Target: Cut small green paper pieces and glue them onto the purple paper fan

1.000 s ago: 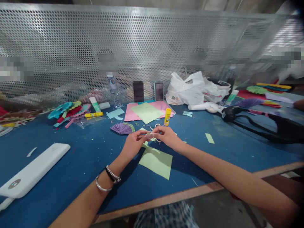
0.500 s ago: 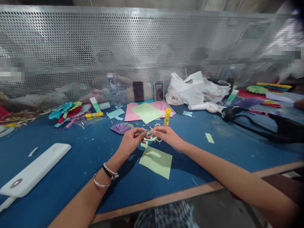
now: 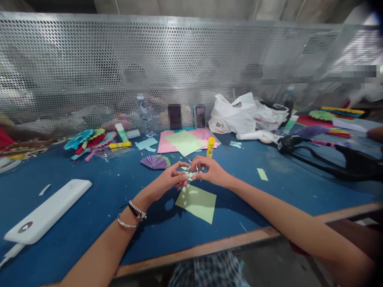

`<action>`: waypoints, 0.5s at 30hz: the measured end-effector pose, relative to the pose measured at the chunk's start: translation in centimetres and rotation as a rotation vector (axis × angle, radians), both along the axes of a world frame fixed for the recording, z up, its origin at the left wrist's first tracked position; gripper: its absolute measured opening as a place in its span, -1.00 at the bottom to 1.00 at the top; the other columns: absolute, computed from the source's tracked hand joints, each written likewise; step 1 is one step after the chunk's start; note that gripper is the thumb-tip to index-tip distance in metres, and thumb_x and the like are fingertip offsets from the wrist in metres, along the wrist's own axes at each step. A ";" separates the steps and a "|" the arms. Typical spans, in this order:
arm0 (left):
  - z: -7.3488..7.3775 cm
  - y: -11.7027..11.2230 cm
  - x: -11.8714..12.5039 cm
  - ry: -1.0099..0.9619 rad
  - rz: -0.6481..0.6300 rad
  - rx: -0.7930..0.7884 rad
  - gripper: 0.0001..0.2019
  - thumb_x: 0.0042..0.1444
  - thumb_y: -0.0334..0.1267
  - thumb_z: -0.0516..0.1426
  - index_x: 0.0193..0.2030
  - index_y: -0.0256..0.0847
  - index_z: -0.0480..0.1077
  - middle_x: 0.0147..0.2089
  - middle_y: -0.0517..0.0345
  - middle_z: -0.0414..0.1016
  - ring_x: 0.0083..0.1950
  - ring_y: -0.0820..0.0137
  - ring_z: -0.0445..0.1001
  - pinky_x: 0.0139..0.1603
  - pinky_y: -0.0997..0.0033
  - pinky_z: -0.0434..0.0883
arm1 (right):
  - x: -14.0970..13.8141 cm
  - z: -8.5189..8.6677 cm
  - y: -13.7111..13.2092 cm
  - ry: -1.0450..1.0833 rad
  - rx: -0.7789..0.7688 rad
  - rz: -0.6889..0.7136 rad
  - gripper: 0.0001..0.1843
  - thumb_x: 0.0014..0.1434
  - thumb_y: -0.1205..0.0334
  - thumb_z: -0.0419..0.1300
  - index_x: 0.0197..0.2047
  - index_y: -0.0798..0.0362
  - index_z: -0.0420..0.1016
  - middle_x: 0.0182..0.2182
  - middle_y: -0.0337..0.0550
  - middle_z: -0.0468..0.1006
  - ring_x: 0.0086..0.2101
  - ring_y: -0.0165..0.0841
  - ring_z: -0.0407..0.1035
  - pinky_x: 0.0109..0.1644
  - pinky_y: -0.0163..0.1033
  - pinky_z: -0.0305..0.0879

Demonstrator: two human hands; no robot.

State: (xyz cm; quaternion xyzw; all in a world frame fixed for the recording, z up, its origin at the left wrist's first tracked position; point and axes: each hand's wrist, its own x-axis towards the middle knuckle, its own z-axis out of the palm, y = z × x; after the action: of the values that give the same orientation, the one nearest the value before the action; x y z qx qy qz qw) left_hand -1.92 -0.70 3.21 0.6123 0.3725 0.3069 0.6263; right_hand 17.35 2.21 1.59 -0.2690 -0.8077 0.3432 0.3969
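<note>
My left hand point(image 3: 172, 178) and my right hand point(image 3: 209, 170) meet over the middle of the table, fingertips pinched around a small pale-green paper piece point(image 3: 190, 174). Its exact shape is partly covered by my fingers. Just below them lies a pale-green paper sheet point(image 3: 197, 204), with the shadow of my hands across it. A purple pleated paper fan point(image 3: 154, 161) rests left of my fingers. Behind my right hand stands a yellow glue stick point(image 3: 211, 147), upright. Small scraps lie behind my fingertips, mostly hidden.
Pink and green sheets point(image 3: 164, 145) lie farther back. A white power bank point(image 3: 49, 211) is at the left, near colourful pleated paper point(image 3: 89, 141). White plastic bags point(image 3: 233, 113) and a black strap point(image 3: 317, 161) occupy the right. A perforated metal screen point(image 3: 191, 59) closes off the back.
My right fingers have arched and spread into a more curled grip, and my left fingers have turned slightly. Both hands stay together over nearly the same spot. The view has shifted slightly.
</note>
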 end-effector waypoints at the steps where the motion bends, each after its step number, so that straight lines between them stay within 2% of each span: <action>1: 0.0 0.0 0.0 0.001 -0.005 0.001 -0.56 -0.02 -0.12 0.13 -0.02 -0.22 0.18 -0.53 0.27 0.35 -0.54 0.58 0.23 -0.50 0.56 0.15 | 0.0 -0.1 0.0 -0.007 0.032 -0.001 -0.78 -0.04 0.15 0.26 -0.35 0.08 0.39 -0.35 -0.19 0.40 -0.38 -0.45 0.26 -0.29 -0.32 0.20; 4: -0.1 -0.1 0.3 -0.008 -0.007 0.008 -0.55 -0.03 -0.10 0.14 -0.02 -0.23 0.17 -0.54 0.29 0.31 -0.56 0.60 0.20 -0.50 0.56 0.14 | 0.0 -0.3 0.1 -0.003 0.143 -0.013 -0.82 -0.01 0.15 0.24 -0.39 0.06 0.40 -0.40 -0.19 0.38 -0.38 -0.43 0.25 -0.30 -0.29 0.22; 9: -0.3 -0.2 0.9 0.022 0.111 0.064 -0.53 -0.01 -0.07 0.11 0.01 -0.23 0.13 -0.54 0.30 0.30 -0.57 0.59 0.19 -0.52 0.56 0.16 | 0.0 -0.5 -0.1 -0.013 0.312 -0.102 -0.86 0.06 0.14 0.18 -0.39 0.03 0.41 -0.42 -0.15 0.38 -0.34 -0.36 0.27 -0.27 -0.24 0.25; 15: -0.8 -0.4 1.3 -0.029 0.146 0.072 -0.58 0.03 -0.09 0.08 0.01 -0.17 0.14 -0.59 0.40 0.12 -0.60 0.61 0.10 -0.58 0.59 0.08 | -0.1 -0.7 -0.4 -0.115 0.526 -0.099 -0.86 0.15 0.20 0.08 -0.37 0.00 0.44 -0.41 -0.15 0.37 -0.32 -0.38 0.26 -0.24 -0.24 0.21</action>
State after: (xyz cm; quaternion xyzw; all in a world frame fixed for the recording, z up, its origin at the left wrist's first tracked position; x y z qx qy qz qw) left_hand -0.60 -1.13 2.43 0.6010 0.3957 0.3737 0.5853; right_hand 17.30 1.83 0.86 -0.2147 -0.8761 0.0861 0.4230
